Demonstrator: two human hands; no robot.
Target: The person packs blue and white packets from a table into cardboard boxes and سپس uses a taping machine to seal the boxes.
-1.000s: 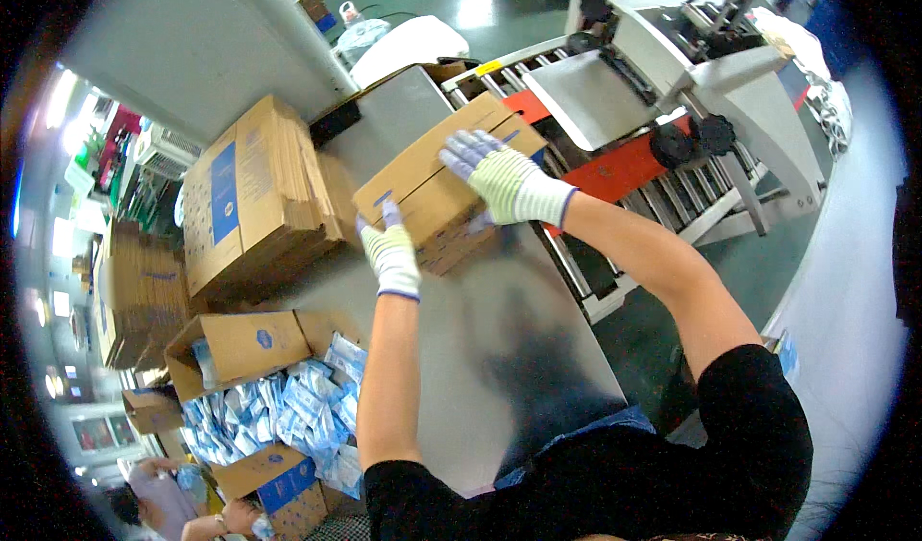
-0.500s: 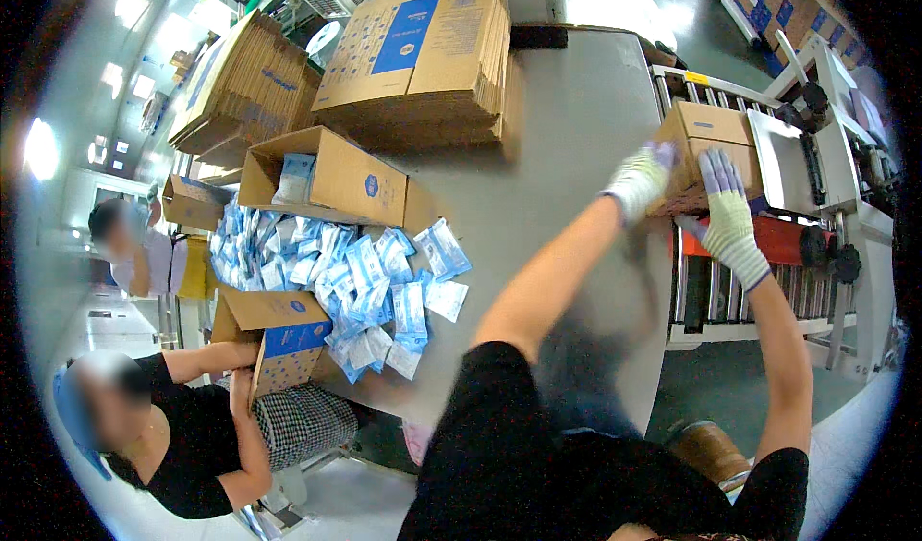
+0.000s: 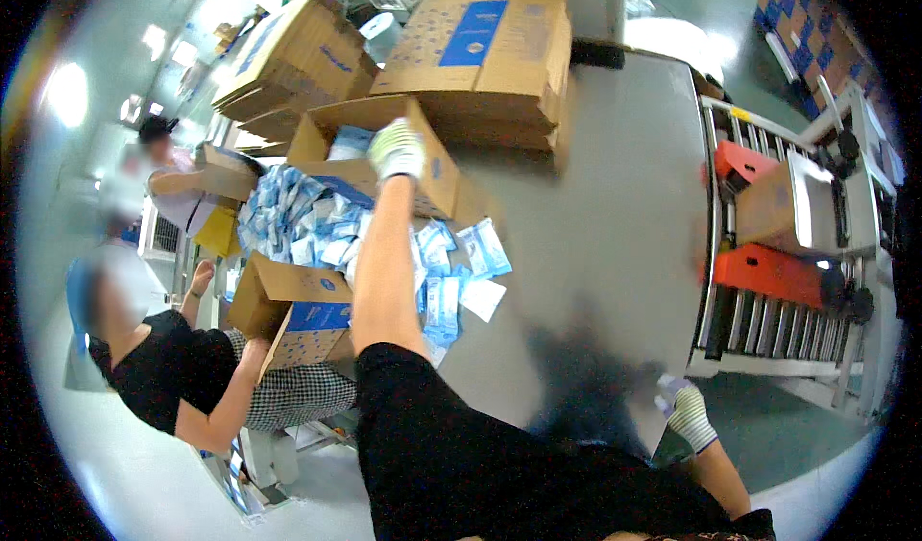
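My left hand [image 3: 397, 150], in a pale striped glove, reaches forward to the open cardboard box [image 3: 440, 178] and grips its upper edge; the fingertips are partly hidden. At least one blue-and-white packet [image 3: 351, 143] lies inside that box. A heap of similar packets [image 3: 293, 216] covers the table beside and in front of it. Low on the right, my right hand [image 3: 684, 411], gloved with purple fingertips, hangs near the table's edge with its fingers apart and nothing in them. A closed carton [image 3: 764, 207] sits in the roller machine between red guides, apart from both hands.
Stacks of flattened cartons [image 3: 480, 51] stand along the table's far side. A person in black [image 3: 158, 378] at the left holds another open box [image 3: 305, 315]; a second person [image 3: 173, 181] handles a box beyond. The roller conveyor [image 3: 768, 325] borders the grey table [image 3: 595, 243] on the right.
Both hands have left the carton at the machine, which now sits deeper between the guides. My left hand has swung left to the open box; my right has drawn back toward me.
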